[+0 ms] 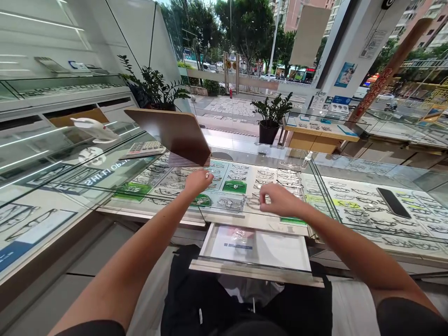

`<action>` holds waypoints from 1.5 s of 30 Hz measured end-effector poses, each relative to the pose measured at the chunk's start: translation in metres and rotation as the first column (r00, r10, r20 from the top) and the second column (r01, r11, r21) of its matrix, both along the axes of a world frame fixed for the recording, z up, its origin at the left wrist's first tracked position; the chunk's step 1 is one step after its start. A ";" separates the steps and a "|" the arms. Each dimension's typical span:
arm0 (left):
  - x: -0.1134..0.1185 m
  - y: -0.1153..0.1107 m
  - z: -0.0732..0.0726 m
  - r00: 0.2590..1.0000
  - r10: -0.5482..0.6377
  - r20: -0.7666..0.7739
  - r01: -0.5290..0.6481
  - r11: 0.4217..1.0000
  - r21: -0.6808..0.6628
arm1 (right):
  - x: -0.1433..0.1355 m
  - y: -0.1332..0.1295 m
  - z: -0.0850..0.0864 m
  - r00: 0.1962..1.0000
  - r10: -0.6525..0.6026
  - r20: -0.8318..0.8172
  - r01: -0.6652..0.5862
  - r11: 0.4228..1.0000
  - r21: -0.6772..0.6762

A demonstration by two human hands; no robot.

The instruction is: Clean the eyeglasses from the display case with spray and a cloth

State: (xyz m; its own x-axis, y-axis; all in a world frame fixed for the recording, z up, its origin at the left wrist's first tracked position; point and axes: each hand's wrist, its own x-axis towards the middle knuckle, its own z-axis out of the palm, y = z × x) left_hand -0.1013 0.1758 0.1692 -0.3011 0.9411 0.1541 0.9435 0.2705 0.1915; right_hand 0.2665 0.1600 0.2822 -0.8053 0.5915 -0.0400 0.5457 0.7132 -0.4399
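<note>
My left hand point(198, 183) is closed above the glass display counter point(224, 221), just in front of a tilted brown board point(175, 133). A small pale spot shows at its fingertips, too small to name. To the right, my right hand point(278, 198) is curled with thumb and forefinger brought together over the same glass; whatever they pinch, if anything, cannot be made out. Rows of eyeglass frames point(266, 175) lie under the glass around both hands. Below them an open white drawer point(306, 259) holds a printed white sheet point(231, 247) and a small clear plastic bag point(240, 234).
A calculator point(145, 149) lies left of the board. Toward the right are a small spray bottle point(307, 159) and a black phone point(394, 202) on the counter. A white device point(94, 129) stands at left. Potted plants point(269, 119) stand by the window.
</note>
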 end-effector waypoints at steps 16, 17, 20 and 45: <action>-0.011 0.002 -0.015 0.999 0.028 0.018 -0.030 0.994 0.103 | -0.034 0.084 -0.068 0.977 -0.135 0.165 0.092 0.965 0.246; -0.011 0.002 -0.016 0.999 0.028 0.017 -0.030 0.994 0.109 | -0.035 0.082 -0.069 0.977 -0.132 0.168 0.088 0.965 0.247; -0.011 0.002 -0.016 0.999 0.030 0.017 -0.032 0.992 0.119 | -0.037 0.075 -0.071 0.976 -0.125 0.179 0.079 0.967 0.244; -0.009 0.003 -0.014 0.999 0.037 0.031 -0.041 0.993 0.111 | -0.031 0.042 -0.079 0.979 -0.180 0.095 0.134 0.920 0.369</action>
